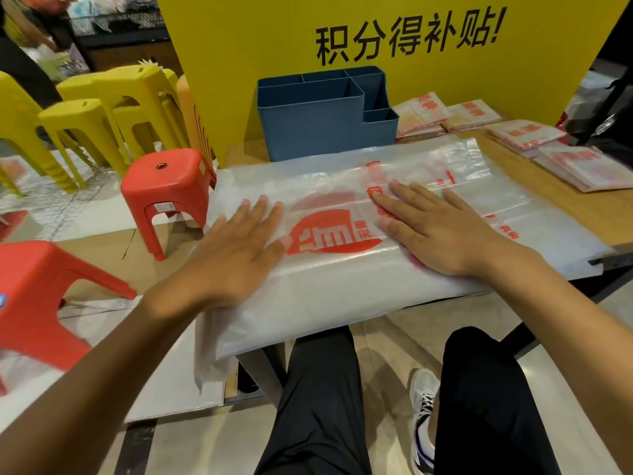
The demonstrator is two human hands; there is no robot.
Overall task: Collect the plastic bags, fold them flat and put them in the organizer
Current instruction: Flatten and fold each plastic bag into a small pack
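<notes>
While both hands lie flat on the bag (342, 269), the step in hand looks like smoothing it out before the fold. The left hand (236, 241) presses the bag's left part with fingers straight and spread, gripping nothing; the right hand (435, 228) does the same just right of the red logo (325, 234), its fingers likewise straight and resting on the film. Neither hand pinches an edge.

The bag lies spread across the table (561, 190), directly before the person, with its left end hanging over the table's corner and drooping toward the floor. It is thin, clear, faintly milky plastic, printed with a red emblem and red characters, and shows soft creases running along its length. It appears to lie on more clear film of the same kind, though how many layers there are I cannot tell.

The organizer (318, 121), a blue box with several compartments, stands behind the bag against the yellow board (342, 29); no bags are visible in it. Folded bags (527, 135) sit in small piles to its right.

Next, I judge, one edge must be lifted and brought over evenly, with air pressed out so the slippery film does not slide or puff up.
</notes>
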